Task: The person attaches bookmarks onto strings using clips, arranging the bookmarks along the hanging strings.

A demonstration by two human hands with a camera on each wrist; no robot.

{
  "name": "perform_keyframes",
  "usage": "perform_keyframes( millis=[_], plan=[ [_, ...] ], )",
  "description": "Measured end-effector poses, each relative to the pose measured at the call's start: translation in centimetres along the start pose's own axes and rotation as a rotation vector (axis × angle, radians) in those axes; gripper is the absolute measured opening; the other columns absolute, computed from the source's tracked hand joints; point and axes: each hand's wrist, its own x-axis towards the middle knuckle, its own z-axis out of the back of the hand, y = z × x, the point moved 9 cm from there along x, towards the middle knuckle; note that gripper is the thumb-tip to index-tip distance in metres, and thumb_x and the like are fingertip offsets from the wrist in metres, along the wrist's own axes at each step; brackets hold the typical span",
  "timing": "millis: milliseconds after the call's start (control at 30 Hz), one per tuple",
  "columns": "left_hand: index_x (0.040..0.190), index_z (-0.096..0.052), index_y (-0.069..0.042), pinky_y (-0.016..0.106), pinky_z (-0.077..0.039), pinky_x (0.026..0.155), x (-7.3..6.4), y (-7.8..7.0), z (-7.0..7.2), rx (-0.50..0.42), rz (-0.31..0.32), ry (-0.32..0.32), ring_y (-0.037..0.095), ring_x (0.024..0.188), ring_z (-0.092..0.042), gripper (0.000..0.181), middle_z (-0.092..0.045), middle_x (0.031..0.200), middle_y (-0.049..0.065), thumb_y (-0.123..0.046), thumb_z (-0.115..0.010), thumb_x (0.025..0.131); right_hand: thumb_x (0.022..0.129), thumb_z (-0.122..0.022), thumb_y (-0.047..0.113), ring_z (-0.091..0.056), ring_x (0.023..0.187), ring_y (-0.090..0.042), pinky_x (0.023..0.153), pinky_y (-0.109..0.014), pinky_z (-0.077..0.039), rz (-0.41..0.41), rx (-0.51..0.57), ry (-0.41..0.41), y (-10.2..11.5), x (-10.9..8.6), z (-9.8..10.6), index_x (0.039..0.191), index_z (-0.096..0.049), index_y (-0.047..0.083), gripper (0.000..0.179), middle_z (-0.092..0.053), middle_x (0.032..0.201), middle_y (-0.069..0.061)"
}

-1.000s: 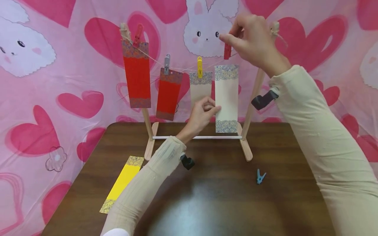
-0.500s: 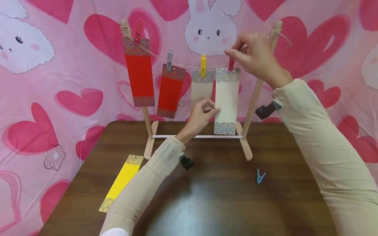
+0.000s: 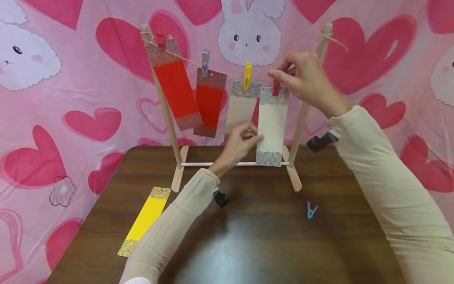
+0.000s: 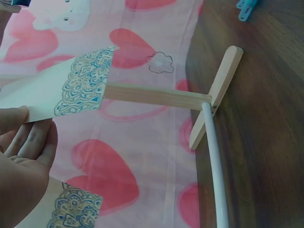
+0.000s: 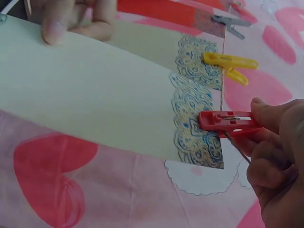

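Note:
My left hand [image 3: 240,145] pinches the left edge of a cream card [image 3: 271,126] with blue lace-patterned ends. At the card's top, my right hand [image 3: 304,81] pinches a red clothespin [image 5: 230,121] between thumb and fingers. In the right wrist view the clothespin's jaws sit over the card's patterned end and the string [image 5: 223,99]. A second cream card [image 3: 241,106] hangs just left, clipped by a yellow clothespin [image 3: 247,75]. The left wrist view shows the held card's lower patterned end [image 4: 87,81] standing free beyond my fingers.
Two red cards, one tilted [image 3: 177,88] and one straighter [image 3: 211,102], hang further left on the wooden stand [image 3: 306,118]. A gray clothespin [image 3: 205,63] holds the straighter one. A yellow card [image 3: 148,215] and a blue clothespin [image 3: 311,211] lie on the brown table [image 3: 269,240].
My right hand has come down with the red clothespin, which now sits over the cream card's top edge. The card has dropped slightly. The string is pulled down, and the hanging cards have swung.

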Motion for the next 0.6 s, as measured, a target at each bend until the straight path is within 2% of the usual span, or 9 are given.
perform_keyframes(
  millis=[167,333,500,600],
  plan=[
    [0.096,-0.06,-0.003,0.024,-0.04,0.06,0.0,-0.3,-0.2,0.028,0.0,0.001,0.018,0.073,-0.056,0.012,-0.072,0.091,0.012,-0.005,-0.072,0.091,0.095,-0.069,0.025,-0.065,0.077,-0.002,0.068,-0.011,-0.052,0.01,-0.01,-0.014,0.6,-0.6,0.2,0.094,-0.065,-0.004,0.029,-0.068,0.092,-0.009],
    [0.097,-0.061,0.0,0.023,-0.044,0.063,-0.1,-0.4,-0.3,0.041,-0.012,0.002,0.016,0.076,-0.06,0.013,-0.072,0.095,0.016,-0.003,-0.071,0.091,0.094,-0.07,0.028,-0.062,0.074,-0.004,0.065,-0.011,-0.049,-0.009,-0.012,-0.036,0.2,-0.9,0.1,0.096,-0.068,-0.003,0.031,-0.07,0.092,-0.011],
    [0.101,-0.06,0.001,0.023,-0.05,0.072,-0.2,-0.1,-0.3,0.072,0.004,0.003,0.019,0.088,-0.067,0.013,-0.07,0.101,0.017,-0.003,-0.069,0.092,0.093,-0.071,0.035,-0.06,0.07,-0.01,0.059,-0.017,-0.046,-0.04,-0.005,-0.072,-0.3,-1.4,0.0,0.102,-0.073,0.0,0.036,-0.073,0.09,-0.008],
    [0.11,-0.06,0.0,0.024,-0.054,0.081,-0.4,0.3,-0.2,0.114,0.025,0.001,0.02,0.097,-0.069,0.02,-0.07,0.106,0.016,-0.005,-0.069,0.093,0.094,-0.069,0.033,-0.057,0.064,-0.012,0.055,-0.02,-0.044,0.028,-0.066,-0.113,0.6,-2.1,0.0,0.108,-0.073,0.001,0.036,-0.072,0.088,-0.008]
  ],
)
